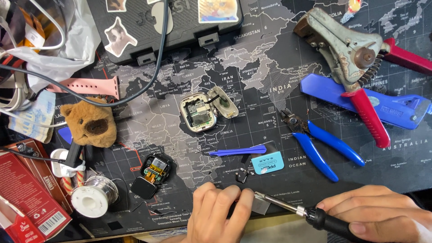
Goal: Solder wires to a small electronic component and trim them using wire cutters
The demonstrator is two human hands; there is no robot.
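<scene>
Workbench surface: dark desk mat printed with a world map, crowded with repair tools.

Near edge, centre: left hand, fingers curled down and pinching a small dark part against the mat; the part itself is mostly hidden under the fingertips. Beside it lies a small grey metal piece.

Near edge, right: right hand clenched around the black handle of a soldering iron, whose tip points left and meets the pinched part at the left fingertips.

Just beyond the hands: small black flex component, loose; pale blue card; blue plastic pry tool.

Centre: white smartwatch case, opened, back cover hinged aside on a cable, internals exposed.

Left of centre: black smartwatch, opened, screen folded out beside it on its ribbon.

Left edge: solder spool, brown plush toy, pink watch strap, red boxes.

Far edge: black case with stickers.

Right side: blue-handled cutters, red-handled wire stripper, blue crimp tool.

Progress, as judged: both watches are already opened and parts are out; soldering on the held part appears under way; neither watch is reassembled.
</scene>
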